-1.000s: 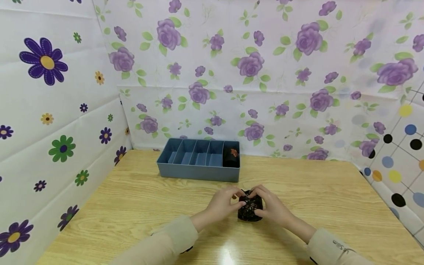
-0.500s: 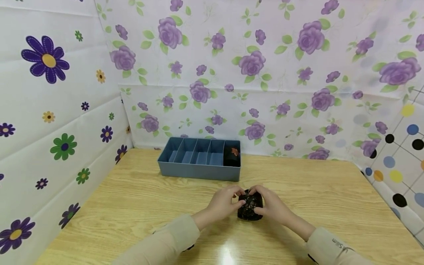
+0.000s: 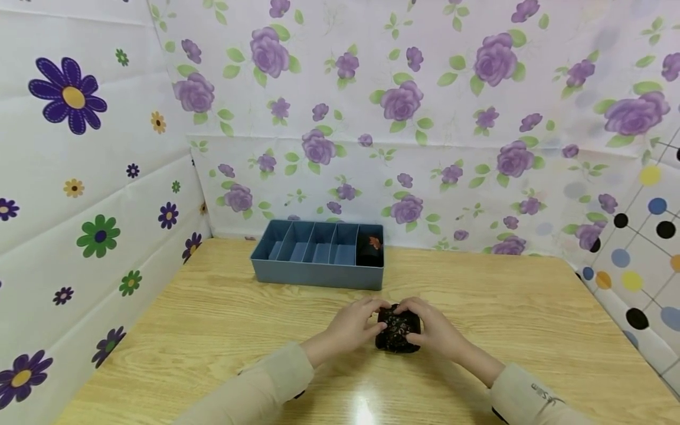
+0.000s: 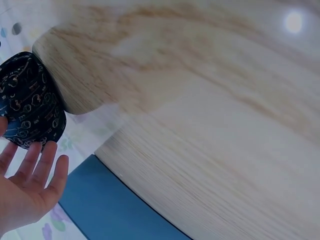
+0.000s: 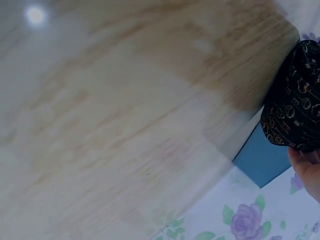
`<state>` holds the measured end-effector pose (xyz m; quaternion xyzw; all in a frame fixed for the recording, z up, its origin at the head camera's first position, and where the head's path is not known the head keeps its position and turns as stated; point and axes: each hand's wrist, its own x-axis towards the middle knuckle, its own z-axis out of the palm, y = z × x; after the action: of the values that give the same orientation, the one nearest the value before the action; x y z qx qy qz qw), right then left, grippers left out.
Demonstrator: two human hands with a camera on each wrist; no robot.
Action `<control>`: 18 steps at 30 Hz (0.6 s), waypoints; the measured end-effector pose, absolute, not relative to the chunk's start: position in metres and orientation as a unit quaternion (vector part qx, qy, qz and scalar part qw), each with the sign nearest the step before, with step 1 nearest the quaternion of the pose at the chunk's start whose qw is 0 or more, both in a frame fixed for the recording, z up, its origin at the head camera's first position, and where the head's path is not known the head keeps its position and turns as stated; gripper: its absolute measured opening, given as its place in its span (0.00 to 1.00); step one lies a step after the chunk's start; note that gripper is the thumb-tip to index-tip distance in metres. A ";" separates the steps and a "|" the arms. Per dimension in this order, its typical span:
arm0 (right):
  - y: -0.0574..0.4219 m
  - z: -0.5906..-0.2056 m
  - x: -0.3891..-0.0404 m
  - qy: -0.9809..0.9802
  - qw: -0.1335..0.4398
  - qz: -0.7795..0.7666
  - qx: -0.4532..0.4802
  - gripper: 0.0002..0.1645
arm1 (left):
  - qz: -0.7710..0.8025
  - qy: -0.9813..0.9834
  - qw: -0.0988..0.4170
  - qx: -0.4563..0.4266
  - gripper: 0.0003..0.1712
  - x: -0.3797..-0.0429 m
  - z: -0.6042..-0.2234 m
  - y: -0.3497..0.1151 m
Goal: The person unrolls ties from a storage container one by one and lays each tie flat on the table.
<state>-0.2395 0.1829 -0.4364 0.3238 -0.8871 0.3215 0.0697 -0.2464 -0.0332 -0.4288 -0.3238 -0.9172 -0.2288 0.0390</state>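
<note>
A rolled-up bundle of black cloth [image 3: 397, 332] printed with small gold figures lies on the table, in front of the divided box. My right hand [image 3: 437, 332] holds its right side, fingers bent over the far edge and thumb on the near part. At the left edge of the bundle my left hand [image 3: 355, 321] has its fingertips and thumb tip. In the left wrist view, the left fingers [image 4: 46, 162] are spread and fairly straight, tips right at the cloth [image 4: 32, 105]. The right wrist view shows the cloth [image 5: 295, 107] with only part of the right hand [image 5: 310, 172] below it.
Behind the hands stands a blue box [image 3: 319, 275] with several compartments in a row. Its rightmost compartment holds a black cloth roll [image 3: 369, 251] with an orange leaf shape. The wooden table [image 3: 504, 307] meets flower-printed sheets [image 3: 451, 118] at the back and left.
The bundle has shifted slightly left. My left hand has drawn a little to the left, its fingers now at the bundle's edge rather than over it. The right hand stays almost in place.
</note>
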 end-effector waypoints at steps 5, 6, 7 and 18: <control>0.185 -0.437 -0.239 -0.888 0.061 0.323 0.323 0.28 | -0.222 -0.921 0.034 -0.318 0.23 -0.247 -0.430 -0.037; 0.186 -0.438 -0.238 -0.888 0.061 0.321 0.324 0.28 | -0.220 -0.922 0.033 -0.318 0.23 -0.247 -0.431 -0.038; 0.186 -0.438 -0.238 -0.888 0.061 0.320 0.325 0.28 | -0.217 -0.922 0.033 -0.319 0.23 -0.247 -0.431 -0.038; 0.192 -0.439 -0.241 -0.889 0.041 0.304 0.340 0.34 | -0.219 -0.910 0.000 -0.352 0.16 -0.253 -0.428 -0.048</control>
<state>-0.2409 0.1920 -0.4385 0.3402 -0.8890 0.3037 0.0414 -0.2532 -0.0479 -0.4282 -0.3518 -0.9100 -0.2194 0.0004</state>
